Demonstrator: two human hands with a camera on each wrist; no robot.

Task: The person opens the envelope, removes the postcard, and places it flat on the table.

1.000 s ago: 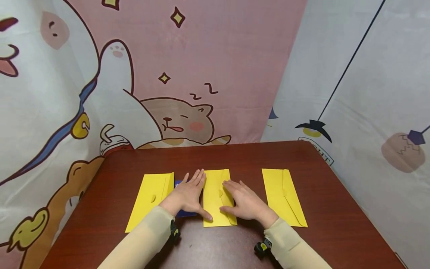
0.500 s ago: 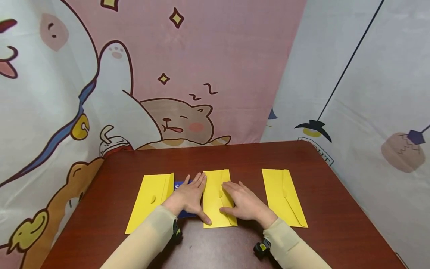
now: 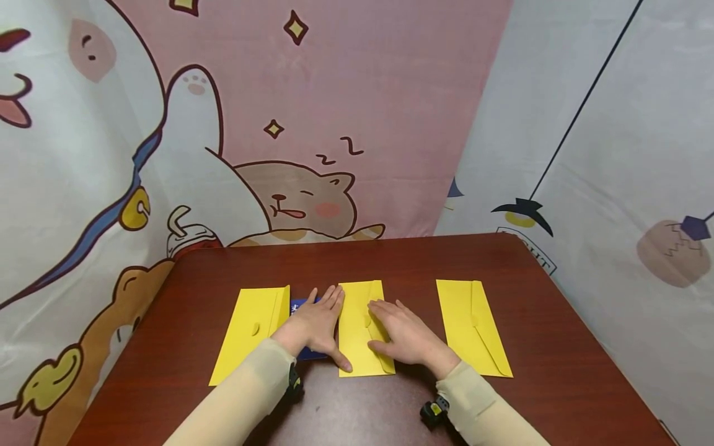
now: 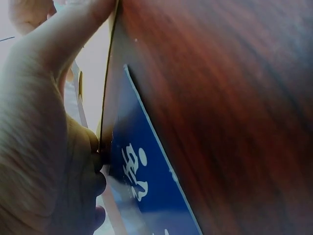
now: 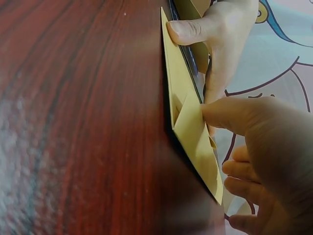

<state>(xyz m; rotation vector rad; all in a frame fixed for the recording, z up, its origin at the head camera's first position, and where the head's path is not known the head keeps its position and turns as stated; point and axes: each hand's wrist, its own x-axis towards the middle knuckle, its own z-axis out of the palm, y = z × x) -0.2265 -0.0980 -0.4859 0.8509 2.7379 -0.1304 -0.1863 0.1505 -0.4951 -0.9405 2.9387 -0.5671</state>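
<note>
A yellow envelope (image 3: pixel 352 328) lies flat on the table in the middle of the head view, its flap along the right side. My left hand (image 3: pixel 313 325) is spread at its left edge, thumb resting on the lower left corner and fingertips along the upper left edge. My right hand (image 3: pixel 406 334) touches the flap with thumb and fingertips, the fingers nearly straight. In the right wrist view the flap of the envelope (image 5: pixel 182 90) stands slightly raised near one end. Partly hidden under my left hand is a flat blue item (image 4: pixel 151 171) with white lettering.
Two more yellow envelopes lie on the dark red wooden table (image 3: pixel 357 409): one on the left (image 3: pixel 242 334), its flap edge slightly lifted, and one on the right (image 3: pixel 468 322). Behind the table hangs a cartoon-printed cloth (image 3: pixel 390 124).
My left hand has shifted very slightly to the right along the envelope's edge. The right hand and the envelopes stay nearly the same.
</note>
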